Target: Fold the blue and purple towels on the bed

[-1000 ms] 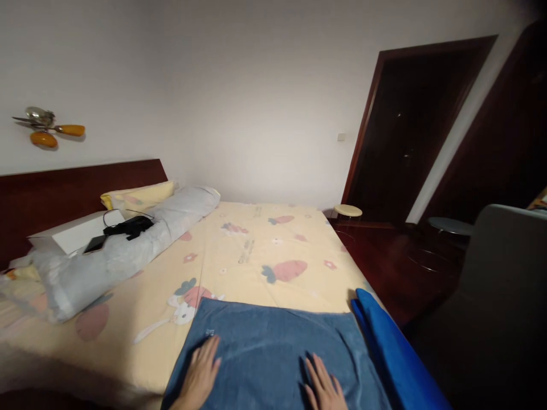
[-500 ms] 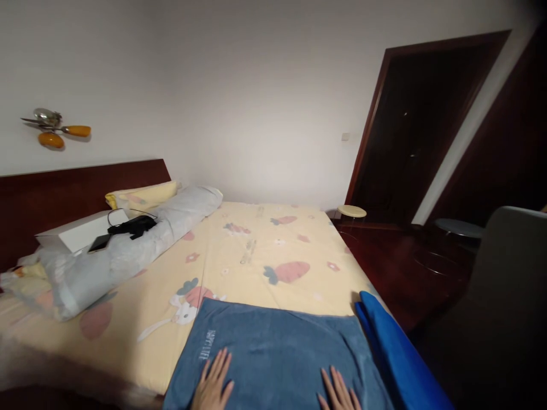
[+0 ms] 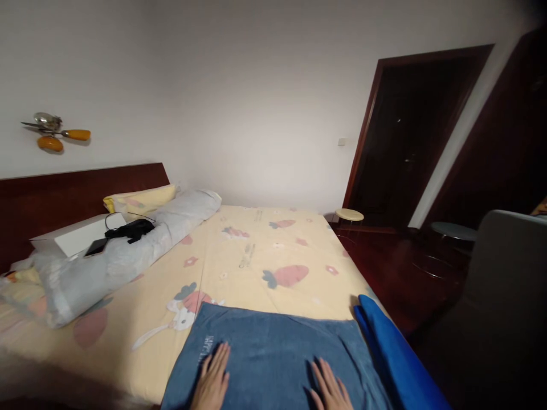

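A dusty-blue towel [image 3: 273,347] lies spread flat at the near edge of the bed [image 3: 252,262], on a yellow sheet printed with carrots and a cartoon cat. My left hand [image 3: 212,381] rests flat on the towel's left part, fingers stretched out and close together. My right hand [image 3: 331,387] lies flat on the towel's right part, fingers apart. Neither hand holds anything. The wrists are cut off by the bottom edge of the view.
A bright blue cloth [image 3: 397,353] lies along the bed's right edge beside the towel. At the headboard are a grey bolster [image 3: 123,250], a yellow pillow [image 3: 139,199], a white box [image 3: 77,239], a phone [image 3: 94,247] and a black cabled item [image 3: 130,229]. Two stools [image 3: 349,215] and a grey chair [image 3: 504,285] stand by the dark doorway.
Both hands have slid about on the towel, staying flat: the left hand moved right and the right hand drifted right then back. The towel stays flat in place.
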Motion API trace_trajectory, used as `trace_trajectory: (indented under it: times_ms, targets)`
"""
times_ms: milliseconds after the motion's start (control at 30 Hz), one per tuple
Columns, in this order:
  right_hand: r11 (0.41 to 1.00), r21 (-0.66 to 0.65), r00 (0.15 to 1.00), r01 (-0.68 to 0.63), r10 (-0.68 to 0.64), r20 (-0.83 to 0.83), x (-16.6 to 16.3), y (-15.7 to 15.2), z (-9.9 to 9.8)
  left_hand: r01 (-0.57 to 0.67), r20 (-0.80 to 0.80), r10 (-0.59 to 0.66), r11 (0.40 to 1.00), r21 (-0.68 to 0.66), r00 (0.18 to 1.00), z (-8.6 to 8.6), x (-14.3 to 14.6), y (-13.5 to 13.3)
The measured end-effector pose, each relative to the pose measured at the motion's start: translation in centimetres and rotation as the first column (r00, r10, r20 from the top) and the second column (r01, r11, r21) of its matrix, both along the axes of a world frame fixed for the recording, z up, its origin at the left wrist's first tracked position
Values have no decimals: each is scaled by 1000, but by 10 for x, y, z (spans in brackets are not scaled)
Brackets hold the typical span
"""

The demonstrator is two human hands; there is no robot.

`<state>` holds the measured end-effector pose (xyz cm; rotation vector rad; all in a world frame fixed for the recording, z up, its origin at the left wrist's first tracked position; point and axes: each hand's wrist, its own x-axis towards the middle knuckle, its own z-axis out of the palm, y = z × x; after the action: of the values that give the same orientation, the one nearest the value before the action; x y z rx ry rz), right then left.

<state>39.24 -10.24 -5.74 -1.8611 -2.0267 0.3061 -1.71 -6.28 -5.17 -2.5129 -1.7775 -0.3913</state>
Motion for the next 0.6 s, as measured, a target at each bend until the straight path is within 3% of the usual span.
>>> trace_trajectory:
  times_ms: [100,167,267,333,433,500,600]
  targets:
    - [976,-87,977,-201,193,-91,-63,29,24,116,67,-108,985,-124,992,9,85,16]
    - [952,-153,962,-264,248,-115,-93,45,33,152,103,-130,956,-250,986,14,127,27]
    - [936,-195,956,-292,280,-87,-101,61,37,167,124,-128,909,-383,984,24,144,44]
    - [952,-194,971,-235,238,-9,-80,67,35,110,84,-81,898,-426,993,31,124,55]
    - [985,-172,981,36,-2,193,-23,70,28,-95,-37,88,893,-439,995,41,63,66]
    - [969,-135,931,206,-152,332,21,70,22,-240,-108,215,875,-420,971,44,16,69]
    - [942,-145,875,302,-214,434,71,70,22,-377,-178,333,827,-418,926,48,-41,71]
